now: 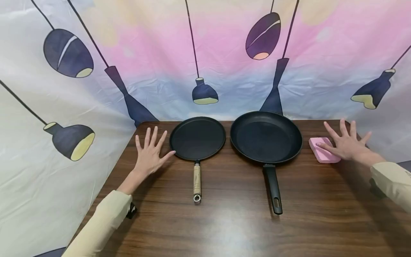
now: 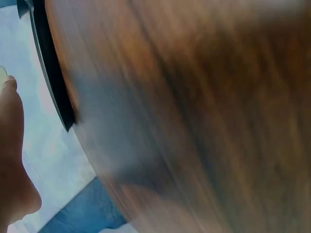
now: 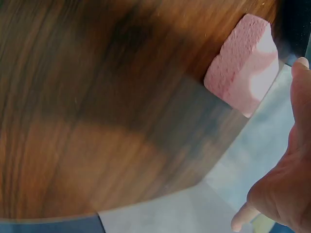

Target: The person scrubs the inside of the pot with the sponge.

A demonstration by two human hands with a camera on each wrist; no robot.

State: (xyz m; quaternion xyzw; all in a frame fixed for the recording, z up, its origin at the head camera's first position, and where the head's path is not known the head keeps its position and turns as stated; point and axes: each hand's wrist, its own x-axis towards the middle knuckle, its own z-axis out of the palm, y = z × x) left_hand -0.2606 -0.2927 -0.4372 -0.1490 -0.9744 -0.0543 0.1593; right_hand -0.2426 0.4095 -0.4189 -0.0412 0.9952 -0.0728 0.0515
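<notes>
My left hand [image 1: 150, 156] spreads its fingers over the table's left side, the thumb tip right at the rim of a flat black griddle pan [image 1: 197, 138] with a wooden handle. To the right of that pan lies a larger, deeper black frying pan [image 1: 266, 137] with a black handle. Over at the right, my right hand [image 1: 348, 144] is spread too, and its thumb overlaps a pink sponge [image 1: 324, 153] in the head view. In the right wrist view a gap shows between the hand [image 3: 286, 165] and the sponge [image 3: 245, 65]. Neither hand holds anything.
Both pans rest on a brown wooden table [image 1: 231, 200], handles pointing toward me. A cloth backdrop [image 1: 154, 43] printed with hanging lamps stands behind the table's back edge and along its left side.
</notes>
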